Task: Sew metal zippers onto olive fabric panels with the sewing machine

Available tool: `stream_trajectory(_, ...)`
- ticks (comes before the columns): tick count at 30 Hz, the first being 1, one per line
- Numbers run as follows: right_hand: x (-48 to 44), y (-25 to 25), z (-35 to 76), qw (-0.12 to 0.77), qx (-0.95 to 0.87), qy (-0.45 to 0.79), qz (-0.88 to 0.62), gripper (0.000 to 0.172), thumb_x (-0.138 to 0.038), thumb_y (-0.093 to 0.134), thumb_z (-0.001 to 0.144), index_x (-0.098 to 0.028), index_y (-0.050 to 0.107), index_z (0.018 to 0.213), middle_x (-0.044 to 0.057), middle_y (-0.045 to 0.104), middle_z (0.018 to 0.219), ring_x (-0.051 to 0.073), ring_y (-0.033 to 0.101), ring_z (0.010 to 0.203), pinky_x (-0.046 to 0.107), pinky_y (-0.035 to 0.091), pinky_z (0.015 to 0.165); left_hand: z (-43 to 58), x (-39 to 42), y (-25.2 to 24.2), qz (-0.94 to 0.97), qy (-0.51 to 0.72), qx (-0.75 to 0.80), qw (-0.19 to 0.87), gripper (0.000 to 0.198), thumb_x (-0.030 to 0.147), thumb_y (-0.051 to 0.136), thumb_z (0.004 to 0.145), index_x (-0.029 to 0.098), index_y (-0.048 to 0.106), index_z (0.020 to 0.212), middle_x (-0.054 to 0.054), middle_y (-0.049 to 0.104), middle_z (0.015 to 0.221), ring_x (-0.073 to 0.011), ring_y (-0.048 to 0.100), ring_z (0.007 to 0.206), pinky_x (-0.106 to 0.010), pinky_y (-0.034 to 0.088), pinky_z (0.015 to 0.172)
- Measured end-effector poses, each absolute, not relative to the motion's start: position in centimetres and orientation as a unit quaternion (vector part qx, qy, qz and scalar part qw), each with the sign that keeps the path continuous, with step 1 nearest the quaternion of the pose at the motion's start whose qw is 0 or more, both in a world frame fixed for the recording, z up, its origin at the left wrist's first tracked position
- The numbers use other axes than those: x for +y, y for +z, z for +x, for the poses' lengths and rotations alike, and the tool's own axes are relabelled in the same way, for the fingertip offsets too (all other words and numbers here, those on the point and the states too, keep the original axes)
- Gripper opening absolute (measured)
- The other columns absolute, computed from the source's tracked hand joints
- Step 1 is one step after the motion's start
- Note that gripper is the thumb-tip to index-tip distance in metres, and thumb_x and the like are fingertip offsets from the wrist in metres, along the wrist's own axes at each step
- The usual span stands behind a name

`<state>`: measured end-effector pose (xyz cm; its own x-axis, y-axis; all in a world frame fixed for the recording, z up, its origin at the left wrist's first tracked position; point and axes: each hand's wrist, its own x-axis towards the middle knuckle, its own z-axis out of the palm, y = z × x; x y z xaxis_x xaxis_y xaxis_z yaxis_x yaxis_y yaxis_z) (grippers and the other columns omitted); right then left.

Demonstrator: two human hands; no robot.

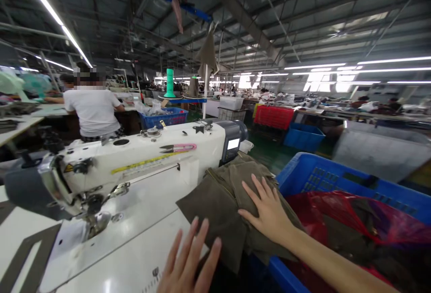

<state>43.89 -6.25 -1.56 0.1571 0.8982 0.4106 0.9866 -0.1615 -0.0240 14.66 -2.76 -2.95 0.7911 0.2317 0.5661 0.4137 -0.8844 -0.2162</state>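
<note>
The **left hand** [190, 259] is open, with the fingers spread and extended. Its fingertips [215, 246] lie at the near edge of the garment. No object is gripped.

The **right hand** [267, 207] is open and lies flat on top of the garment, fingers spread wide. It presses on the cloth without closing on it.

The **garment** [224, 207] is olive-green, folded and bunched. It lies at the right edge of the sewing table [117, 257], beside the sewing machine [134, 158], and overhangs toward the blue crate [323, 174]. The crate holds dark cloth [350, 225] in a red plastic bag [336, 207].

The presser foot [96, 223] stands to the left of the garment, not touching it. Pink-handled snips [178, 148] lie on top of the machine arm.

Beyond the machine, a co-worker in a white shirt [92, 111] sits facing away at another table. A blue basket [164, 118] stands further back.
</note>
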Motion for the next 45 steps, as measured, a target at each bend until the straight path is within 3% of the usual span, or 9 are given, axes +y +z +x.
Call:
stream_trajectory(2, -4.9, -2.6, 43.7, 0.136, -0.627, -0.16, -0.75, 0.07, -0.064, 0.042, 0.077, -0.025, 0.034, 0.135, 0.011, 0.015, 0.146, 0.042, 0.013, 0.129, 0.063, 0.023, 0.094, 18.6, -1.3, -1.9, -0.956, -0.204, -0.184, 0.107, 0.058, 0.017, 0.055, 0.077, 0.022, 0.036, 0.131, -0.009, 0.034, 0.139, -0.0294, 0.032, 0.126, -0.05, 0.034, 0.1)
stream_trajectory(5, -3.2, -2.5, 44.0, 0.128, -0.627, -0.158, -0.752, 0.07, -0.064, 0.041, 0.077, -0.024, 0.035, 0.135, 0.013, 0.017, 0.145, 0.042, 0.015, 0.128, 0.063, 0.023, 0.093, 22.1, 1.6, -0.2, -0.978, -0.125, -0.166, -0.014, 0.042, 0.007, 0.043, 0.081, 0.016, 0.048, 0.122, -0.009, 0.047, 0.13, -0.0217, 0.043, 0.12, -0.046, 0.029, 0.104)
stream_trajectory(9, -2.9, -1.3, 44.8, 0.141, -0.632, -0.104, -0.755, 0.067, -0.065, 0.039, 0.078, -0.026, 0.036, 0.134, 0.012, 0.018, 0.145, 0.042, 0.016, 0.128, 0.062, 0.024, 0.093, 21.5, 3.3, 1.7, -0.98, -0.107, -0.143, -0.085, 0.045, 0.0, 0.037, 0.077, 0.014, 0.052, 0.117, -0.008, 0.051, 0.126, -0.0176, 0.046, 0.118, -0.042, 0.027, 0.106)
stream_trajectory(18, -2.9, 0.6, 45.0, 0.18, -0.623, 0.074, -0.757, 0.066, -0.066, 0.028, 0.081, -0.027, 0.035, 0.134, 0.007, 0.018, 0.146, 0.035, 0.01, 0.131, 0.058, 0.015, 0.102, 18.2, 2.6, 5.3, -0.987, -0.127, -0.091, -0.031, 0.05, -0.002, 0.035, 0.074, 0.011, 0.048, 0.121, -0.011, 0.047, 0.129, -0.0187, 0.043, 0.12, -0.043, 0.029, 0.105)
stream_trajectory(25, -2.2, 2.3, 46.7, 0.185, -0.635, 0.113, -0.741, 0.059, -0.053, 0.028, 0.086, -0.017, 0.043, 0.131, 0.007, 0.036, 0.138, 0.027, 0.026, 0.129, 0.043, 0.019, 0.106, 18.0, 2.0, 8.3, -0.987, -0.134, -0.068, 0.048, 0.037, 0.008, 0.034, 0.086, 0.008, 0.049, 0.119, -0.014, 0.05, 0.125, -0.0214, 0.046, 0.118, -0.044, 0.03, 0.105)
stream_trajectory(30, -2.3, 3.1, 47.4, 0.182, -0.648, 0.114, -0.73, 0.056, -0.045, 0.022, 0.088, -0.015, 0.038, 0.133, 0.004, 0.039, 0.136, 0.021, 0.034, 0.125, 0.034, 0.027, 0.104, 16.6, 2.3, 9.0, -0.979, -0.162, -0.059, 0.107, 0.037, 0.009, 0.03, 0.087, 0.007, 0.049, 0.118, -0.015, 0.052, 0.123, -0.0221, 0.049, 0.115, -0.045, 0.034, 0.102)
stream_trajectory(34, -2.2, 2.9, 47.4, 0.169, -0.649, 0.094, -0.736, 0.057, -0.043, 0.024, 0.088, -0.01, 0.04, 0.131, 0.008, 0.04, 0.135, 0.021, 0.037, 0.124, 0.032, 0.029, 0.103, 13.5, 0.8, 9.4, -0.967, -0.202, -0.048, 0.144, 0.039, 0.011, 0.028, 0.089, 0.012, 0.043, 0.126, -0.011, 0.048, 0.128, -0.0189, 0.042, 0.121, -0.041, 0.027, 0.107)
stream_trajectory(40, -2.0, 1.7, 47.0, 0.148, -0.652, 0.048, -0.742, 0.055, -0.044, 0.031, 0.086, -0.01, 0.048, 0.125, 0.014, 0.041, 0.133, 0.027, 0.036, 0.124, 0.041, 0.027, 0.104, 4.7, -2.9, 5.0, -0.969, -0.167, -0.151, 0.106, 0.05, 0.01, 0.032, 0.088, 0.027, 0.028, 0.136, 0.002, 0.051, 0.127, -0.014, 0.045, 0.118, -0.028, 0.028, 0.106)
stream_trajectory(45, -3.0, 2.9, 42.8, 0.191, -0.657, -0.111, -0.721, 0.062, -0.05, 0.043, 0.081, -0.006, 0.044, 0.125, 0.021, 0.037, 0.134, 0.039, 0.028, 0.124, 0.059, 0.02, 0.098, 0.5, -6.3, 3.4, -0.972, -0.061, -0.223, -0.035, 0.063, 0.035, 0.052, 0.082, 0.028, 0.024, 0.137, -0.003, 0.04, 0.135, -0.0241, 0.043, 0.119, -0.035, 0.038, 0.098)
